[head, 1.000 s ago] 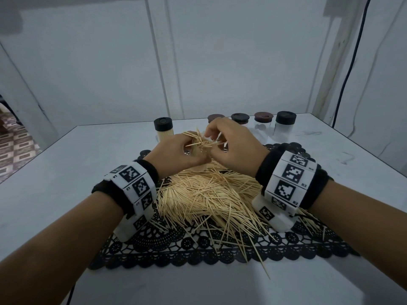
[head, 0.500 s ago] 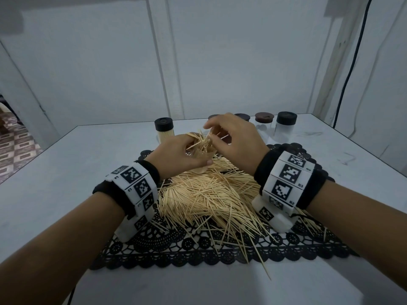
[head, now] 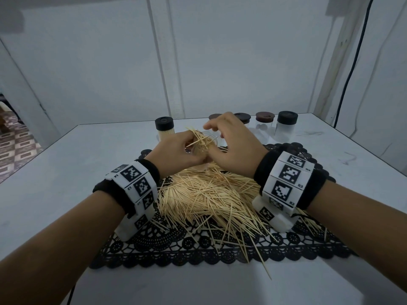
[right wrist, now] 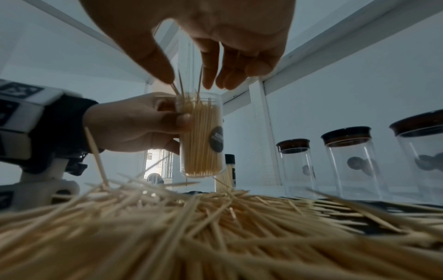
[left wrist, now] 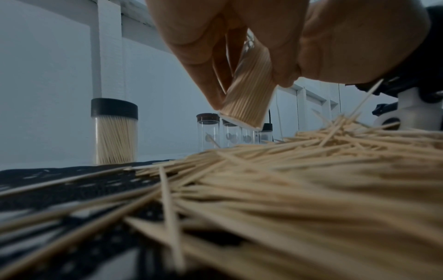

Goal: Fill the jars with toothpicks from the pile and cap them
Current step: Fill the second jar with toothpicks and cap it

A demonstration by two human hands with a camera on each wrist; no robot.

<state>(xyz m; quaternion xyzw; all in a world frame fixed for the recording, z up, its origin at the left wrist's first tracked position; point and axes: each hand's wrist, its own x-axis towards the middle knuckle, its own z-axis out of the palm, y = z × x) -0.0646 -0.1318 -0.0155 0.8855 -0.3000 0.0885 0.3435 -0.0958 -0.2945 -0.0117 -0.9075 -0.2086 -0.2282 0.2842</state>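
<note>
My left hand (head: 182, 150) grips a clear uncapped jar (head: 203, 148) packed with toothpicks, held slightly tilted just above the pile (head: 209, 194). In the right wrist view the jar (right wrist: 201, 136) is nearly full, and a few toothpicks stick up out of its mouth. My right hand (right wrist: 189, 81) hovers over that mouth with fingers hanging down. The thumb touches the protruding tips, and the hand pinches nothing. In the left wrist view the jar's base (left wrist: 249, 94) shows between my left fingers.
The pile lies on a black lace mat (head: 176, 249) on a white table. A capped jar full of toothpicks (head: 164, 129) stands at the back left. Several capped empty jars (head: 286, 126) stand in a row behind my hands. Walls enclose the table's back and right side.
My right hand has let go of the toothpicks it pinched at the jar mouth and now spreads its fingers above it. The left hand keeps holding the jar.
</note>
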